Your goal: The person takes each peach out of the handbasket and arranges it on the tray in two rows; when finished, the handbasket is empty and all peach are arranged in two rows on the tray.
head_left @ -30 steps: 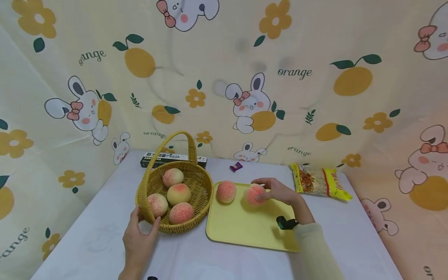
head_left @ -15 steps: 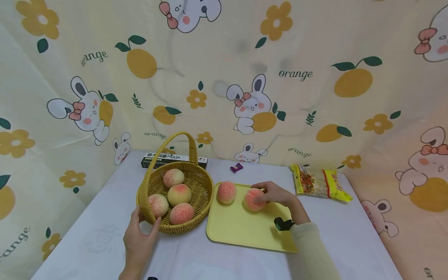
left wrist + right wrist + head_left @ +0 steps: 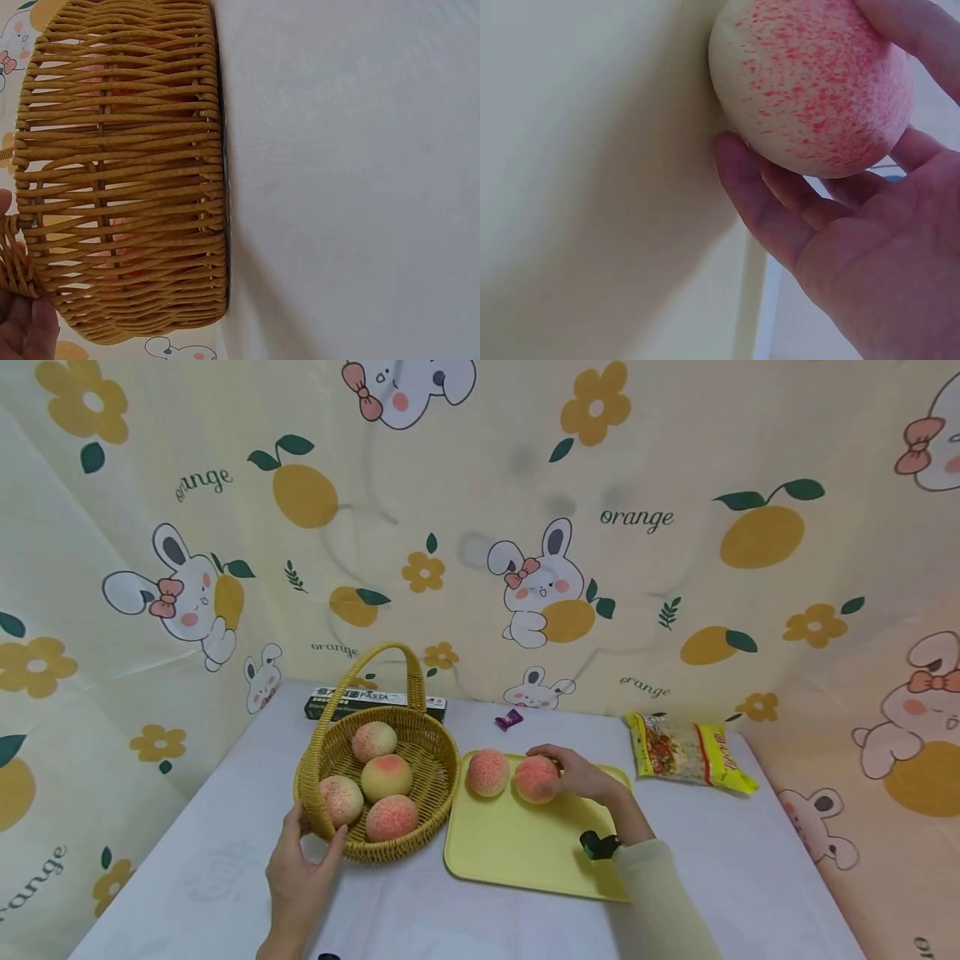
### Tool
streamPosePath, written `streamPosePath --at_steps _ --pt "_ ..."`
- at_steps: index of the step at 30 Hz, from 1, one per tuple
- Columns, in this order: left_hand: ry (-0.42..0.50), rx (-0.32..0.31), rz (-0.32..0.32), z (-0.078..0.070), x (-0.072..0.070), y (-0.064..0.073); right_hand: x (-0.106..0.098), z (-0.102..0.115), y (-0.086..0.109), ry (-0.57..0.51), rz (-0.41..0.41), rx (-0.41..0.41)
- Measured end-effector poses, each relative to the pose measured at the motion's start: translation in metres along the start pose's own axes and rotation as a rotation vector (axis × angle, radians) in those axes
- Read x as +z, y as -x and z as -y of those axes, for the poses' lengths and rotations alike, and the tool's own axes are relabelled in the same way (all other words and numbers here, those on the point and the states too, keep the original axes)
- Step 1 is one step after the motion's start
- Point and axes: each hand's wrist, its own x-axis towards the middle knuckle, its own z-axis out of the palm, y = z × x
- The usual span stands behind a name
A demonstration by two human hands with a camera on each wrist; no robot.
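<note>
In the head view my left hand (image 3: 302, 877) grips the wicker basket (image 3: 429, 781) at the base of its handle, thumb and fingers around it. Several pink-and-cream peaches (image 3: 387, 777) lie in the basket. The left wrist view shows the basket's woven side (image 3: 142, 172) with the fingertips at the handle base. My right hand (image 3: 583, 777) holds a pink peach (image 3: 534, 780) over the back part of the yellow tray (image 3: 517, 860). Seen from the right wrist, thumb and fingers curl around this speckled peach (image 3: 810, 82), close to the tray surface. Another peach (image 3: 488, 772) sits just left of it on the tray.
A dark pasta box (image 3: 375, 700) lies behind the basket. Behind the tray is a small purple-wrapped candy (image 3: 509, 719). A yellow noodle packet (image 3: 686, 752) lies at the back right. A printed curtain (image 3: 450, 485) closes off the table's back and sides.
My right hand has shifted a little left with the peach, bringing it nearer the other peach on the tray. The left hand and basket stay in place.
</note>
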Motion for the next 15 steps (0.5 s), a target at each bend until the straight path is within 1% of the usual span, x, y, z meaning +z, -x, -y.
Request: streamPosePath --at_steps 4,9,15 --pt "-0.002 -0.005 0.004 -0.0004 0.0007 0.0003 -0.0031 -0.0008 0.0018 0.013 -0.006 0.028" --pt "-0.005 0.001 -0.005 -0.0004 0.0006 0.0003 -0.0078 0.0009 0.0067 0.029 -0.014 0.059" --pt "-0.008 -0.004 -0.006 -0.0001 0.0009 -0.0002 -0.0064 0.0011 0.0054 0.006 -0.008 0.045"
